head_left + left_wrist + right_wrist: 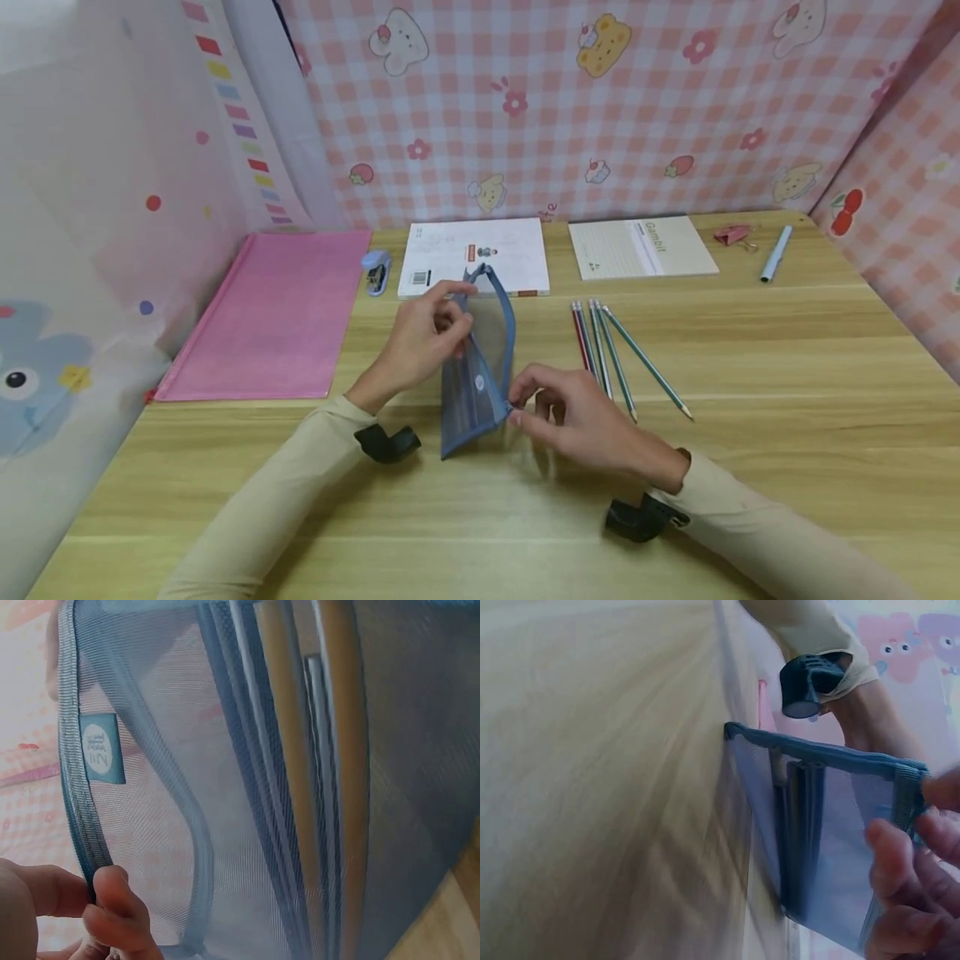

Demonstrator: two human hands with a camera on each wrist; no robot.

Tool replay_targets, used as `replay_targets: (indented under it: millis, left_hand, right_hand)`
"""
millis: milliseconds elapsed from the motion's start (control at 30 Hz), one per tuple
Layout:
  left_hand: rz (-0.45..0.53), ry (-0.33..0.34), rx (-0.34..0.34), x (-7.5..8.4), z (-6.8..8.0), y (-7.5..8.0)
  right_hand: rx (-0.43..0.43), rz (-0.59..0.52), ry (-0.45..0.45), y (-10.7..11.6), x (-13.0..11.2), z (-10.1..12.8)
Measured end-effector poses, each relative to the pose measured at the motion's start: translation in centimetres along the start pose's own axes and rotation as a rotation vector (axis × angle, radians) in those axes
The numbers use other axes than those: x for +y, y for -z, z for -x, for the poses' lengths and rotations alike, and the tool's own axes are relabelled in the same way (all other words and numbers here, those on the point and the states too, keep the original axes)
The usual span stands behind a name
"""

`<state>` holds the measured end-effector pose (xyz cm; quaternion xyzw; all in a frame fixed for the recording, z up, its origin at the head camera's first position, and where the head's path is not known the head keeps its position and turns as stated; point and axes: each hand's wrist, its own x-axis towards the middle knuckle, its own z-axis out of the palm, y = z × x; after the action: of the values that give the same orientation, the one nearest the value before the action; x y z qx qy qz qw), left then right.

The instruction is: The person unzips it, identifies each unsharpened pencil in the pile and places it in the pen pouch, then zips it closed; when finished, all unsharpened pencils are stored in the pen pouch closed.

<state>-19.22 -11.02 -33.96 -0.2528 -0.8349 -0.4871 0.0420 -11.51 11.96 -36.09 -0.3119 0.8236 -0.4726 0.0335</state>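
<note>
A blue see-through mesh zipper pouch (467, 392) stands on edge above the table, its zipper side gaping toward the top. My left hand (422, 337) pinches the zippered rim between thumb and finger. At the near end of the zipper, my right hand (573, 417) pinches the corner by the zipper pull; the pull itself is mostly hidden by the fingers. Several long thin items (289, 750), some brownish and some dark, show through the mesh in the left wrist view; their kind is unclear. A small blue label (102, 748) is sewn near the rim.
Several pencils (615, 354) lie beyond the right hand. Farther back are a white book (442, 250), a notepad (611, 250), a pink binder clip (732, 235) and a light-blue pen (776, 254). A stapler (377, 272) and pink folder (273, 321) lie left.
</note>
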Motion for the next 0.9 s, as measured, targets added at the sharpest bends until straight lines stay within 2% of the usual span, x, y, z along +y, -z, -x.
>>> replay_targets:
  millis: [133, 333, 467, 567, 633, 767, 900]
  left_hand:
    - [-0.010, -0.010, -0.003, 0.1, -0.1, 0.0]
    - [-0.037, 0.006, -0.069, 0.7, 0.4, -0.6]
    - [-0.088, -0.036, -0.148, 2.0, 2.4, -1.0]
    - [-0.142, -0.108, -0.194, 3.3, 4.5, -1.1]
    - [-0.222, -0.162, -0.204, 4.0, 5.8, -1.2]
    - [-0.447, -0.297, -0.130, 4.5, 7.3, -1.7]
    - [-0.634, -0.441, 0.017, 4.3, 8.0, -2.5]
  right_hand:
    - [0.015, 0.038, 0.038, 0.1, -0.1, 0.1]
    - [-0.026, -0.082, -0.040, -0.1, -0.3, -0.1]
    - [-0.053, -0.143, -0.049, -0.2, -0.3, -0.3]
    - [-0.053, -0.147, -0.041, -0.2, -0.4, -0.4]
    - [-0.049, -0.138, -0.038, -0.2, -0.5, -0.4]
    - [-0.039, -0.129, -0.023, -0.2, -0.6, -0.4]
    - [-0.032, -0.137, 0.009, -0.4, -0.9, -0.4]
